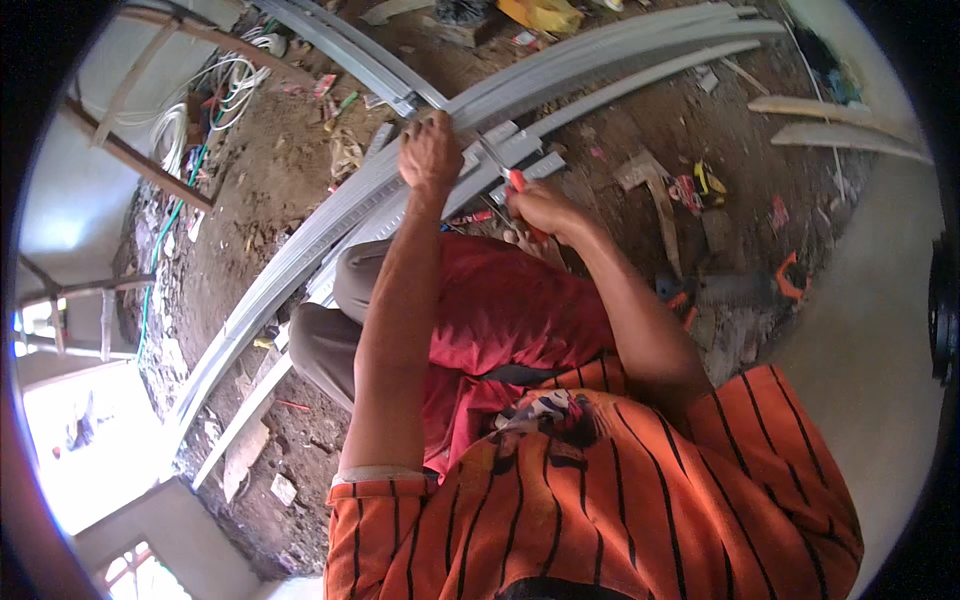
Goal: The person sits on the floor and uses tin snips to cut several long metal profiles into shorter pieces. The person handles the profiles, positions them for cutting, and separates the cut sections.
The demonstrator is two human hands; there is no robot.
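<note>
Long grey metal profiles (610,62) lie in a bundle across the dirt floor in front of me. My left hand (431,155) is closed over the bundle, its fingers curled on a metal profile near where another set of profiles (350,55) meets it from the far left. My right hand (545,210) grips red-handled metal snips (516,180). The snips' jaws reach to a shorter profile (512,152) just right of my left hand. Whether the blades are closed on the metal I cannot tell. My knees rest close to the bundle's near side.
On the right lie a saw with orange-and-black handle parts (792,278), a yellow-and-black tape measure (709,185) and a wooden piece (660,215). Coiled white cable (240,95) and wooden poles (140,155) are at the left. A pale wall (860,300) rises at the right.
</note>
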